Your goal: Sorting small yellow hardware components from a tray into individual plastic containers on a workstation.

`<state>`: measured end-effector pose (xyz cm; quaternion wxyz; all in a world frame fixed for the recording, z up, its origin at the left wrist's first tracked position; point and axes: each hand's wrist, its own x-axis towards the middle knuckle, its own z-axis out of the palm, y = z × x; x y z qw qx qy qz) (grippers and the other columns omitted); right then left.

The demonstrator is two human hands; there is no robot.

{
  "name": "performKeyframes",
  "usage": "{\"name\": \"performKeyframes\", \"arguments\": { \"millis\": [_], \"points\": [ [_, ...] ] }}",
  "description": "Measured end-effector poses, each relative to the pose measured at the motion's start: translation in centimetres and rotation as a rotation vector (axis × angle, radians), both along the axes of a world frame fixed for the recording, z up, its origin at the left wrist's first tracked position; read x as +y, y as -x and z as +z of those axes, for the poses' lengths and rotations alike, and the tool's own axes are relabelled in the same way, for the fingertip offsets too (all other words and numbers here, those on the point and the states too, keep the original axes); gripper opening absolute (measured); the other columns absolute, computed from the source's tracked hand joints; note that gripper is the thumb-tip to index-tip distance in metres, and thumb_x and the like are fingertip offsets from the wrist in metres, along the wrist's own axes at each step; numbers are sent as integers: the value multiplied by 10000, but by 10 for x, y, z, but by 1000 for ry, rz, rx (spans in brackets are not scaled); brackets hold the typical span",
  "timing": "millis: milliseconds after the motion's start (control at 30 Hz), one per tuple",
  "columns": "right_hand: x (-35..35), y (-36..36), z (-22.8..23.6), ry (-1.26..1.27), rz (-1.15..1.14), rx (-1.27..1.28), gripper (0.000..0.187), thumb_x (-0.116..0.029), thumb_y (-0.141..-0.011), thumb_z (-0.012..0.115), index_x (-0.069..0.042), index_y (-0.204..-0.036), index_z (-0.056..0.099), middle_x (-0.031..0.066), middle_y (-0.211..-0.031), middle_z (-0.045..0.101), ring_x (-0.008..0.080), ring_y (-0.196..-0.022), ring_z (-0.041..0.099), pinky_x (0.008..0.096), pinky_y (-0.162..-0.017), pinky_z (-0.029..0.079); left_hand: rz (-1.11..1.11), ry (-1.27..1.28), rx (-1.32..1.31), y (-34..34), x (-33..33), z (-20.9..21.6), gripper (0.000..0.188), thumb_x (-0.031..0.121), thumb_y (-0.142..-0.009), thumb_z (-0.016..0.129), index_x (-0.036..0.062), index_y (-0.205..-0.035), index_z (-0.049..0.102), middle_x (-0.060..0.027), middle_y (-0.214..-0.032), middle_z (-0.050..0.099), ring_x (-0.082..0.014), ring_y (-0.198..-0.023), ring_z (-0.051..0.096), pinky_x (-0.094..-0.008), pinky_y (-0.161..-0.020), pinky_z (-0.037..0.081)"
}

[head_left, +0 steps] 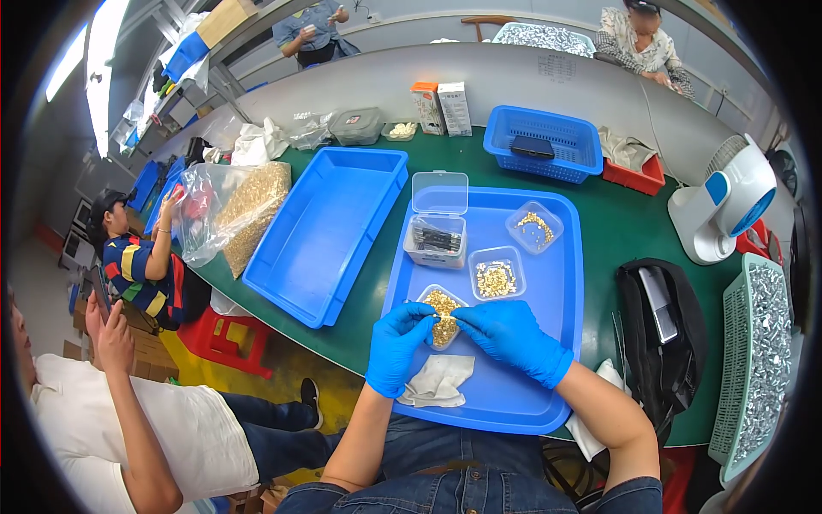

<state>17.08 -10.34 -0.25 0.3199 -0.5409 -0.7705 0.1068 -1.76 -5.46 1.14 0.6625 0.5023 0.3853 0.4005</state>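
Observation:
My left hand (397, 344) and my right hand (518, 340), both in blue gloves, meet over a small clear plastic tub (442, 346) of tiny gold-coloured parts (440, 300). Fingertips of each hand are pinched close together; a tiny pale piece seems to lie between them, too small to name. Beyond the hands, a square clear tub (519, 291) holds gold and silvery bits, and another clear tub (558, 230) has a few gold pieces. An open-lidded clear box (419, 260) contains dark thin items. A white cloth (438, 382) lies nearest me. Everything here sits on a blue tray (548, 411).
An empty blue bin (321, 231) and a bag of gold-coloured parts (257, 210) stand left. Further back is a blue basket (539, 174). Rightward are a white fan (706, 214), a black bag (676, 343) and a green basket (735, 368) of metal parts. Several people are around.

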Motion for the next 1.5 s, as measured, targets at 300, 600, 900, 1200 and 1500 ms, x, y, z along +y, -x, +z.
{"name": "performKeyframes", "arguments": {
  "millis": [300,600,900,1200,1500],
  "points": [
    [0,2,2,45,23,101,239,-214,-858,552,-139,-1062,649,94,-845,665,256,-692,647,343,-570,499,-13,110,-114,1,2,0,151,-43,-806,594,-35,-951,638,-97,-857,642,-114,-635,554,-213,-600,449],
    [1,2,-2,27,15,127,234,-241,-857,559,-139,-1041,660,95,-836,666,259,-691,647,347,-572,500,13,74,-110,3,3,1,153,-45,-804,592,-35,-946,648,-105,-867,641,-124,-643,554,-216,-601,452],
    [-1,0,9,72,23,-77,252,-215,-857,547,-151,-1083,637,87,-843,665,252,-687,644,346,-566,499,81,-69,38,-2,-3,-6,154,-63,-800,594,-26,-937,653,-82,-856,627,-128,-683,572,-215,-634,460],
    [0,-5,-8,127,73,49,258,-205,-860,536,-148,-1097,622,94,-845,661,273,-702,640,359,-590,499,21,-619,344,4,2,-14,170,-60,-787,619,-2,-942,659,-57,-847,613,-108,-715,577,-212,-644,465],
    [1,-7,-8,142,151,6,260,-198,-862,532,-143,-1104,612,118,-848,652,297,-701,633,369,-600,499,-91,-432,293,10,3,-11,180,-61,-777,631,-5,-946,659,-63,-854,625,-110,-721,597,-213,-660,476]
  ]
}}
